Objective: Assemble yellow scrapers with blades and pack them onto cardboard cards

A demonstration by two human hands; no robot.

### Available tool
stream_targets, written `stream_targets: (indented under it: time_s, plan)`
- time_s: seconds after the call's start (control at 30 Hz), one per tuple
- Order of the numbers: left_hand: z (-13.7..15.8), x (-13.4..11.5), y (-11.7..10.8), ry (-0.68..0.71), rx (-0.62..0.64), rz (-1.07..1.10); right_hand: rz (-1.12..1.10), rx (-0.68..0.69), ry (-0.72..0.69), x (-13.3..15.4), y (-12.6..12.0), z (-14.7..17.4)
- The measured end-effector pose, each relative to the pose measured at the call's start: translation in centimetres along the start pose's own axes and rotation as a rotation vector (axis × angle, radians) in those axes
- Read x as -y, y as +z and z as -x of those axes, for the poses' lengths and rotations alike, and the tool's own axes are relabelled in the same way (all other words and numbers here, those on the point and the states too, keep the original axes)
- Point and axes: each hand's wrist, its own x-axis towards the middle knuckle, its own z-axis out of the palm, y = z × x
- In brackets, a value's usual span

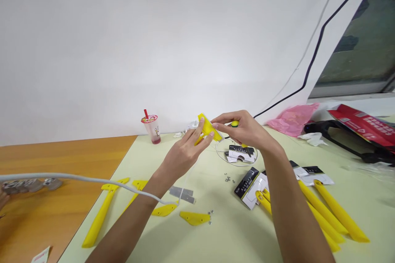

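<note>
Raised above the table, a yellow scraper head (207, 126) with a metal strip along its edge is gripped by my left hand (184, 150), thumb and fingers closed round it. My right hand (243, 129) is closed too, its fingertips pinched against the blade side of that head. A yellow and dark green handle end (235, 123), apparently of a screwdriver, shows in the right hand; the palm hides most of it. Whether those fingertips hold a small part cannot be made out. Below lie yellow clamp plates (195, 218), grey blades (182, 194) and small screws or nuts (227, 179).
Yellow scraper handles lie at left (100, 218) and right (341, 211). Black-and-white blade packets (247, 187) sit near the right forearm. A drink cup (152, 129) stands by the wall. A white cable (123, 185) crosses over my left forearm. A pink bag (293, 120) lies back right.
</note>
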Motion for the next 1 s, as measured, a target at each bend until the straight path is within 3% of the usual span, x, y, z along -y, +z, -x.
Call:
stream_targets:
  time_s: [0.33, 1.0]
  plan:
    - [-0.2, -0.1, -0.7, 0.123, -0.042, -0.018, -0.002, 0.042, 0.041, 0.7, -0.2, 0.6]
    - [-0.2, 0.0, -1.0, 0.076, -0.057, 0.123, -0.031, 0.035, 0.009, 0.8, 0.2, 0.6]
